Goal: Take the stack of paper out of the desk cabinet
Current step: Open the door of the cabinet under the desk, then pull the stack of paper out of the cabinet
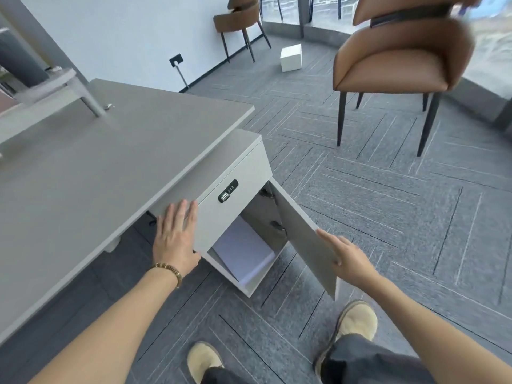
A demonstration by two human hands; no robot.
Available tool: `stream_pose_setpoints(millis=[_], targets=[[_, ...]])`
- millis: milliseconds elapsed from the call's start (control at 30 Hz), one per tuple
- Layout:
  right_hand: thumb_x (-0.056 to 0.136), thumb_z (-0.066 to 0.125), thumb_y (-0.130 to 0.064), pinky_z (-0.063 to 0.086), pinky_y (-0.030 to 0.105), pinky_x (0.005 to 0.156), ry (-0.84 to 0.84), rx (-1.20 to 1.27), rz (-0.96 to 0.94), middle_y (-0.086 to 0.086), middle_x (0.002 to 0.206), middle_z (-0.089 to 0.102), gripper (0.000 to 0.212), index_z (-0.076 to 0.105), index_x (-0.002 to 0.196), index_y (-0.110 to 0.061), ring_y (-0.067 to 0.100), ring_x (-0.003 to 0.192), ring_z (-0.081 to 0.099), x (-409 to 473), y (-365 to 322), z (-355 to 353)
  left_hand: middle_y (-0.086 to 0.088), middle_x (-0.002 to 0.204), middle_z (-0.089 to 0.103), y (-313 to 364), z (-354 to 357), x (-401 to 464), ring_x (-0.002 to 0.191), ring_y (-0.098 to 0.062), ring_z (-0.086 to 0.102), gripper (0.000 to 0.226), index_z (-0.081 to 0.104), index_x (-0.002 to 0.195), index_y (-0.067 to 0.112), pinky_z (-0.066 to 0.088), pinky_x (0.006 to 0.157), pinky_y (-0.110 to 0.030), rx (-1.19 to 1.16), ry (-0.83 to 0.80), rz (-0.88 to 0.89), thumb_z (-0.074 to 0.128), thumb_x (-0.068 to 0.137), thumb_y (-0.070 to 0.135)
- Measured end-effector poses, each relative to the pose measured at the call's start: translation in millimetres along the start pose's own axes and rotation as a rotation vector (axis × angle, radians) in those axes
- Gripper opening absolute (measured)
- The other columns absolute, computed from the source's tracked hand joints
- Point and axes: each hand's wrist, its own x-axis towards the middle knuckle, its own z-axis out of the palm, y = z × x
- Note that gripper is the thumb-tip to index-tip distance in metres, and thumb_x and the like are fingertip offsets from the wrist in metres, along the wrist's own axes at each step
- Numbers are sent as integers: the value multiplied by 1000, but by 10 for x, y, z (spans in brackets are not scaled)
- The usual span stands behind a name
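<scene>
A white stack of paper (243, 249) lies flat inside the lower compartment of the grey desk cabinet (221, 214). The cabinet door (302, 234) is swung open to the right. My left hand (174, 234) rests flat with fingers spread on the cabinet's top front corner, left of the paper. My right hand (346, 256) touches the outer edge of the open door with fingers extended. Neither hand touches the paper. Above the opening is a drawer front with a combination lock (227, 191).
The grey desk top (97, 167) stretches to the left above the cabinet. A brown chair (399, 65) stands on the carpet to the right, another brown chair (238, 23) and a small white box (291, 57) farther back. My two feet (277, 345) are on the carpet below.
</scene>
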Motion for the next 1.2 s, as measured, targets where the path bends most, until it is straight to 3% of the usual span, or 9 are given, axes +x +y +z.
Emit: stream_pose_setpoints(millis=[133,233,333,600,800,1033,1200], targets=[[87,55,-40,42,38,88,40,-221,31,1,122,59,67,33,151,-33,26,109,61,125,-6,-219,-14,163,24,34,29,17,150,-41,20,126,16,158,14,23,119,-59,-5,25,-25,89,58,39],[83,48,-63,37,44,100,88,-308,53,4,125,58,75,37,146,-22,27,117,57,209,-107,-255,-15,163,25,42,61,28,150,-41,20,128,15,158,15,23,119,-60,-15,26,-37,90,57,40],[77,42,-74,38,46,100,139,-329,106,10,121,56,87,34,144,-19,30,113,55,285,-158,-227,-15,163,25,56,104,41,150,-41,20,129,15,158,15,23,119,-61,-37,46,-49,91,57,40],[76,47,-78,36,50,103,156,-440,165,16,128,51,96,23,149,-22,36,120,50,620,-97,-218,-20,158,29,236,184,67,148,-43,20,109,24,155,14,17,118,-63,-98,137,-152,77,64,43],[73,46,-80,29,54,108,207,-507,185,19,131,49,100,25,150,-20,38,122,46,863,-97,-162,-21,155,28,486,246,157,146,-43,18,100,27,148,11,35,108,-63,-245,194,-294,73,64,40],[67,50,-81,15,59,117,156,-533,206,20,135,41,109,19,152,-20,41,132,34,950,-48,-204,-21,153,30,473,269,147,144,-45,21,98,30,147,9,30,112,-62,-248,224,-262,69,62,36],[73,48,-78,8,62,119,96,-449,231,24,149,36,103,19,154,-21,40,143,27,1031,-143,-319,-21,159,22,720,204,50,150,-41,11,88,30,148,9,26,116,-61,-477,302,-370,65,68,23]])
